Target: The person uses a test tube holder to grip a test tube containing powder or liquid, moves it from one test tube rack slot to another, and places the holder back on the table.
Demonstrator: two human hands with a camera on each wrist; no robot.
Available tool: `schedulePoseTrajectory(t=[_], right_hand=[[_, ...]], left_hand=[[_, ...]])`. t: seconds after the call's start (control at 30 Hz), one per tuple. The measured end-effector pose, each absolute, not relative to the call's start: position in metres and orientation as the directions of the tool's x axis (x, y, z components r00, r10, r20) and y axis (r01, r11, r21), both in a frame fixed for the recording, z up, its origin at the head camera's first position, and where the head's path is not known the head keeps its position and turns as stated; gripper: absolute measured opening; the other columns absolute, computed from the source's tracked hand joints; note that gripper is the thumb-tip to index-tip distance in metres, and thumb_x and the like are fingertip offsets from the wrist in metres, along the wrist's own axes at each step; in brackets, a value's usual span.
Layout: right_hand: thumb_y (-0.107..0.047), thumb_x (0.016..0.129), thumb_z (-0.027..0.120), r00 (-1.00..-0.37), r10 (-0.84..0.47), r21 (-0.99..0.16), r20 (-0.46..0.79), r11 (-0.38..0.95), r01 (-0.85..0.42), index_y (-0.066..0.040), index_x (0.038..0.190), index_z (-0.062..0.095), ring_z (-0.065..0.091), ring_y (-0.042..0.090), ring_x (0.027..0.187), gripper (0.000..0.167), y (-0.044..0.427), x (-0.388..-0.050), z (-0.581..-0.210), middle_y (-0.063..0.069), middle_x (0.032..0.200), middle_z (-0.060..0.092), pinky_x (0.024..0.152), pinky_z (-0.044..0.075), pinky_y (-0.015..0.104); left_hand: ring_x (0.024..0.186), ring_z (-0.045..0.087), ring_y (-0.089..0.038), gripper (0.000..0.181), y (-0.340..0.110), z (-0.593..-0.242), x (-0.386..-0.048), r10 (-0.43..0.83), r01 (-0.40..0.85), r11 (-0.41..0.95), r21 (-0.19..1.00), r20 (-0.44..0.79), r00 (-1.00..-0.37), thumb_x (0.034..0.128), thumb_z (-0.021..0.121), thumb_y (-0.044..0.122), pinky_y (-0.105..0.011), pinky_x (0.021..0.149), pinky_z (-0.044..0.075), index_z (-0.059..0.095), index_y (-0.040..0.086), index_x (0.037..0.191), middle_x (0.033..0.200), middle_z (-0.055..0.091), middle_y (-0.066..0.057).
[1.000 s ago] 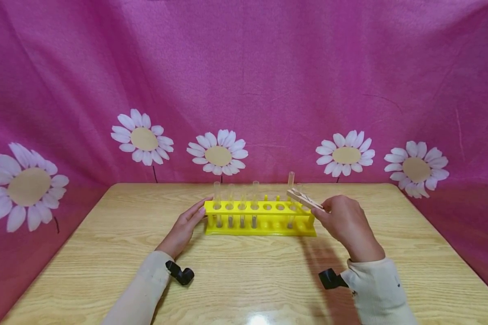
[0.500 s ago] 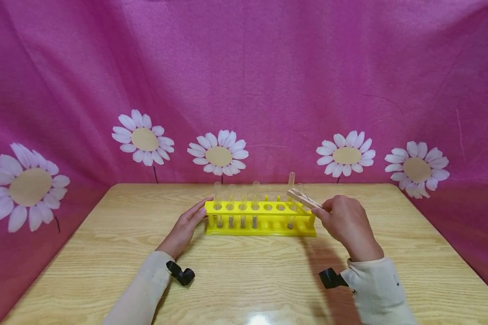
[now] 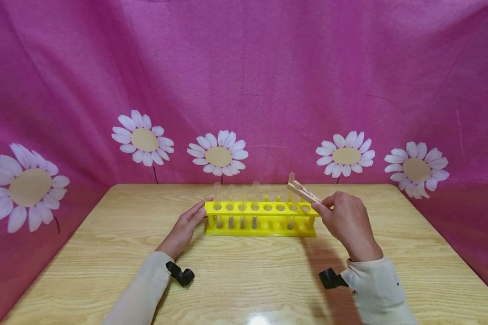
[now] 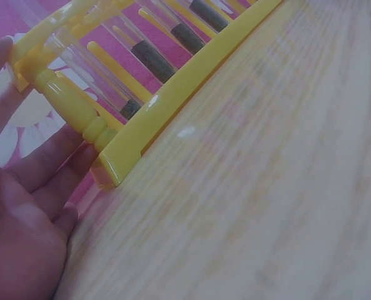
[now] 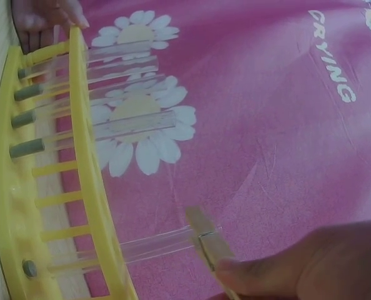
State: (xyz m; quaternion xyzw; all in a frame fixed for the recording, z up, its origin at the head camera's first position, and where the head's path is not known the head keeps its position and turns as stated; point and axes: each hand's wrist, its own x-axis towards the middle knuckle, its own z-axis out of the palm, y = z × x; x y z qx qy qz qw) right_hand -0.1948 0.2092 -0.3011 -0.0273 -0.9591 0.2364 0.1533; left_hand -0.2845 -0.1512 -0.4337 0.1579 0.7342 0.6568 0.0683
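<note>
A yellow test tube rack stands on the table, with several clear test tubes upright in its left holes. Dark grey material sits in the bottoms of these tubes. My left hand rests against the rack's left end, its fingers fairly straight and touching the end post. Between thumb and fingers, my right hand pinches a wooden test tube clamp. The clamp's far end is at the upper part of a separate test tube near the rack's right end. Whether its jaws grip the glass I cannot tell.
The wood-grain table extends in front of the rack. A pink curtain printed with daisies hangs behind and at both sides. A small black camera is on the right wrist, another on the left.
My right hand has tilted up slightly, and the clamp's far end sits a little higher on the right-hand test tube. The left hand and rack have stayed in place.
</note>
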Motion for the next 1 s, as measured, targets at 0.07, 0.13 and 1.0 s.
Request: schedulePoseTrajectory(t=[0.07,0.13,1.0], right_hand=[[-0.023,0.087,0.073,-0.94,0.12,-0.463,0.32,0.885,-0.045,0.004,0.097,0.075,0.047,0.024,0.064,0.029,0.2096,-0.1951,-0.3012,0.012,0.08,0.065,0.052,0.035,0.031],[-0.023,0.086,0.073,-0.93,0.117,-0.465,0.348,0.883,-0.063,0.004,0.097,0.075,0.047,0.024,0.063,0.029,0.2099,-0.1953,-0.3012,0.012,0.078,0.065,0.051,0.034,0.031],[-0.024,0.088,0.072,-0.868,0.224,-0.524,0.443,0.85,-0.048,0.006,0.099,0.073,0.05,0.027,0.064,0.032,0.2137,-0.1933,-0.2984,0.017,0.082,0.065,0.046,0.039,0.029]], left_hand=[[0.139,0.03,-0.017,0.052,-0.1516,-0.4338,-0.2845,0.325,0.142,0.084,0.986,0.107,-0.94,0.0986,0.046,0.05,-0.044,0.116,0.021,0.04,0.032,0.147,0.156,0.031,0.001],[0.139,0.03,-0.017,0.052,-0.1519,-0.4339,-0.2846,0.326,0.145,0.088,0.985,0.109,-0.939,0.0988,0.046,0.05,-0.044,0.117,0.021,0.04,0.032,0.147,0.156,0.031,0.0],[0.141,0.027,-0.017,0.049,-0.1517,-0.435,-0.2851,0.334,0.145,0.067,0.987,0.115,-0.935,0.1005,0.045,0.045,-0.045,0.116,0.021,0.04,0.031,0.147,0.155,0.032,0.005]])
